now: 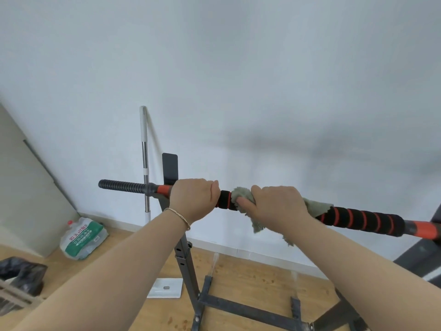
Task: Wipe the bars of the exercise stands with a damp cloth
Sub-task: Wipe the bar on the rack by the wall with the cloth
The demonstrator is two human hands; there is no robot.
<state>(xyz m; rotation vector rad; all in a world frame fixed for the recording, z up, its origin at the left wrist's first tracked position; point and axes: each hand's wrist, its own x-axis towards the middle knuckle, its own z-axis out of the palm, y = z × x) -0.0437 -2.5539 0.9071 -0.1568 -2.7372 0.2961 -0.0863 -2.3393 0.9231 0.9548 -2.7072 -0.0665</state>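
A long bar [362,219] with black foam grips, red spiral stripes and orange sections lies across the dark metal exercise stand [185,256]. My left hand [194,199] grips the bar just right of the stand's upright. My right hand [278,206] grips a grey-green cloth [315,206] wrapped round the bar a little further right. Cloth ends hang below and stick out on both sides of that hand. The bar's ribbed black end [121,186] juts out to the left.
A mop handle [144,158] leans on the white wall behind the stand. A large water bottle [81,238] sits on the wooden floor at left, beside a grey panel [26,187]. A black bag [22,273] lies at lower left. The stand's base frame [248,309] crosses the floor below.
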